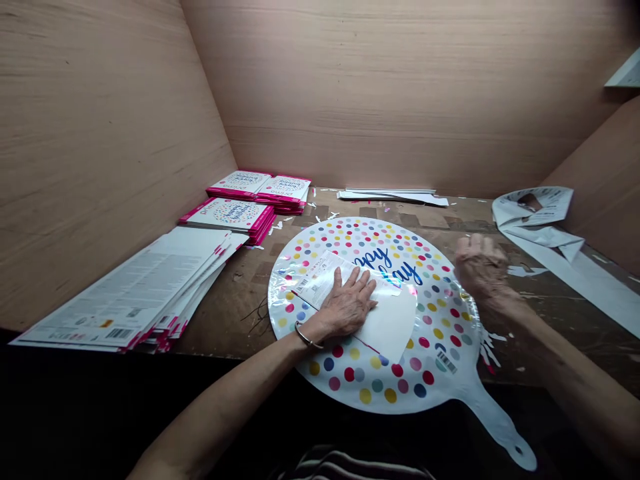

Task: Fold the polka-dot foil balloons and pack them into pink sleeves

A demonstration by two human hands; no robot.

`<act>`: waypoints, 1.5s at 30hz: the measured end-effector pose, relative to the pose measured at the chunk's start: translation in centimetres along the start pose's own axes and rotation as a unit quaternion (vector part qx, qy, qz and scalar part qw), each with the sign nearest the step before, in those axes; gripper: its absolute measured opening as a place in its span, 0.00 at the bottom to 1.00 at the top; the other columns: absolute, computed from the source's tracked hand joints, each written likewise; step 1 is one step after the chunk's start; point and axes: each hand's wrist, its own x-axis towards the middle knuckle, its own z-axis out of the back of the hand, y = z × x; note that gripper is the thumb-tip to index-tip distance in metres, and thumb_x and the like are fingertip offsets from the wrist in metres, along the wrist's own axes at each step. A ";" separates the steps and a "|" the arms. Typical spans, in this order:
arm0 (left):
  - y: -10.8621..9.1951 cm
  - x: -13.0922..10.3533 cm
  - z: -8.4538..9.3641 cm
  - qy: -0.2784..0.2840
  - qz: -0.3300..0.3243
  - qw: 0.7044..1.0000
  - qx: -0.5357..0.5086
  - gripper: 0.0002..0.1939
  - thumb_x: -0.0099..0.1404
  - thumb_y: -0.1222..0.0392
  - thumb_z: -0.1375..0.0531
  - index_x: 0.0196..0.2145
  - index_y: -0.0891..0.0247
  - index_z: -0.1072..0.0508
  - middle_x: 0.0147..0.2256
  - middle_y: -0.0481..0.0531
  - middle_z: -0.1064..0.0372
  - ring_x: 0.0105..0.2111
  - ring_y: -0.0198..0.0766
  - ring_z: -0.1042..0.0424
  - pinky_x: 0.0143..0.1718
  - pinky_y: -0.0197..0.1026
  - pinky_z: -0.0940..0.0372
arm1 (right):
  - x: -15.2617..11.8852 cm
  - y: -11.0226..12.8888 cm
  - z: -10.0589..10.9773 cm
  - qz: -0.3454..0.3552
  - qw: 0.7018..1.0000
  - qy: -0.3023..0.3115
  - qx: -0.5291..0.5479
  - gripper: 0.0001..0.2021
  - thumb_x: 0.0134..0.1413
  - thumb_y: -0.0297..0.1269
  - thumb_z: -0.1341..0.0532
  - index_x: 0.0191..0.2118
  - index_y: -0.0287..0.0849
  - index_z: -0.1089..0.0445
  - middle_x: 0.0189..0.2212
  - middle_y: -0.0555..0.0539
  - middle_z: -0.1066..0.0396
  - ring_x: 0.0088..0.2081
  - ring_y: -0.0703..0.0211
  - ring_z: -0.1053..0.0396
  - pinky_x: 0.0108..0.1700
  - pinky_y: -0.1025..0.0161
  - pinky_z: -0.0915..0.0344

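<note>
Left hand [347, 303] flat on a white card [393, 327], which lay over a dotted balloon [434, 312] on the worktop [220, 317].
Its fingers were spread open; the right hand [481, 268] had curled fingers, grip impossible to tell. Even palm pressure likely best prevented slipping.

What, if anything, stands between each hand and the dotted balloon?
A white printed card lies between the spread left hand and the dotted balloon. Nothing visible stands between the right hand and the balloon's right edge; whether those two touch is unclear.
</note>
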 end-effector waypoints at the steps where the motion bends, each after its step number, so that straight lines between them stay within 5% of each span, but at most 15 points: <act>1: 0.3 0.1 0.3 0.011 -0.028 0.999 -0.021 0.21 0.69 0.54 0.55 0.56 0.65 0.43 0.60 0.60 0.51 0.61 0.50 0.58 0.56 0.66 0.65 | -0.3 -0.8 0.2 0.001 1.000 0.000 0.007 0.11 0.54 0.24 0.52 0.39 0.31 0.34 0.37 0.28 0.36 0.38 0.42 0.36 0.31 0.52 0.40; 5: 1.8 0.1 2.6 0.060 -0.178 0.979 -0.083 0.15 0.68 0.55 0.51 0.49 0.57 0.35 0.58 0.50 0.45 0.62 0.41 0.60 0.61 0.56 0.66 | -4.5 1.7 2.0 0.190 0.958 0.081 0.200 0.15 0.58 0.34 0.48 0.51 0.42 0.38 0.54 0.38 0.43 0.51 0.51 0.39 0.44 0.55 0.35; 8: 2.1 -1.7 4.2 0.008 -0.213 0.975 -0.057 0.14 0.65 0.52 0.48 0.44 0.60 0.31 0.58 0.55 0.45 0.63 0.44 0.61 0.61 0.55 0.66 | -8.5 6.5 3.5 0.302 0.911 0.126 0.251 0.19 0.58 0.39 0.46 0.55 0.42 0.40 0.55 0.39 0.41 0.54 0.48 0.43 0.52 0.47 0.41; 11: 0.9 -5.9 4.4 -0.084 -0.202 0.974 -0.056 0.27 0.58 0.40 0.45 0.43 0.68 0.32 0.53 0.66 0.40 0.59 0.50 0.49 0.59 0.57 0.56 | -11.1 9.4 4.4 0.300 0.920 0.099 0.231 0.24 0.55 0.44 0.44 0.55 0.38 0.40 0.55 0.38 0.39 0.55 0.42 0.44 0.54 0.41 0.45; 13: -0.4 -9.3 3.7 -0.092 -0.200 0.974 -0.052 0.35 0.53 0.34 0.45 0.41 0.71 0.32 0.46 0.66 0.34 0.53 0.51 0.40 0.56 0.57 0.49 | -11.8 10.1 4.5 0.287 0.925 0.072 0.237 0.24 0.54 0.45 0.43 0.54 0.37 0.37 0.53 0.37 0.38 0.54 0.41 0.42 0.53 0.40 0.45; 18: -2.2 -13.6 1.1 -0.140 -0.154 0.978 -0.001 0.19 0.64 0.51 0.46 0.43 0.71 0.32 0.43 0.63 0.32 0.50 0.48 0.37 0.53 0.56 0.42 | -11.6 10.6 4.6 0.280 0.923 0.028 0.263 0.16 0.56 0.39 0.45 0.47 0.35 0.33 0.47 0.36 0.32 0.49 0.45 0.37 0.52 0.43 0.42; 21: -2.1 -13.2 0.9 -0.170 -0.125 0.977 -0.032 0.11 0.66 0.60 0.49 0.39 0.69 0.30 0.39 0.59 0.31 0.45 0.44 0.34 0.51 0.51 0.39 | -11.1 10.9 4.8 0.283 0.914 0.014 0.291 0.12 0.58 0.33 0.48 0.43 0.37 0.32 0.42 0.40 0.29 0.44 0.51 0.34 0.49 0.49 0.39; 27: -1.6 -11.7 2.0 -0.143 -0.080 0.983 -0.088 0.12 0.65 0.59 0.48 0.27 0.66 0.31 0.29 0.54 0.33 0.32 0.37 0.33 0.36 0.41 0.36 | -9.3 11.0 4.6 0.225 0.928 0.075 0.289 0.13 0.57 0.29 0.52 0.26 0.40 0.34 0.26 0.46 0.30 0.29 0.60 0.35 0.33 0.62 0.42; 31: -1.7 -10.7 2.3 -0.144 -0.003 0.984 -0.109 0.12 0.63 0.67 0.49 0.23 0.65 0.33 0.26 0.52 0.34 0.29 0.35 0.35 0.32 0.37 0.39 | -7.7 11.3 4.6 0.169 0.944 0.140 0.247 0.13 0.56 0.32 0.50 0.23 0.40 0.36 0.23 0.47 0.33 0.25 0.61 0.38 0.29 0.64 0.46; 37: -1.8 -8.9 3.7 -0.070 0.163 0.977 -0.121 0.11 0.57 0.65 0.43 0.18 0.65 0.35 0.24 0.48 0.36 0.29 0.36 0.36 0.30 0.37 0.42 | -5.5 11.2 4.7 0.097 0.929 0.247 0.259 0.12 0.55 0.35 0.48 0.23 0.41 0.39 0.20 0.50 0.36 0.22 0.64 0.40 0.26 0.66 0.50; 40: -2.0 -8.9 3.6 -0.068 0.132 0.980 -0.135 0.05 0.56 0.67 0.42 0.24 0.63 0.29 0.28 0.48 0.34 0.32 0.36 0.37 0.34 0.39 0.43 | -5.9 10.9 4.4 0.169 0.907 0.223 0.316 0.06 0.53 0.32 0.47 0.29 0.42 0.34 0.27 0.49 0.34 0.27 0.63 0.38 0.30 0.65 0.46; 45: -2.7 -10.1 1.6 -0.131 -0.006 0.989 -0.061 0.08 0.59 0.66 0.46 0.30 0.61 0.27 0.34 0.53 0.35 0.36 0.41 0.40 0.37 0.45 0.45 | -8.1 10.4 3.4 0.292 0.881 0.084 0.362 0.12 0.49 0.26 0.46 0.37 0.45 0.31 0.30 0.47 0.34 0.32 0.59 0.40 0.37 0.59 0.46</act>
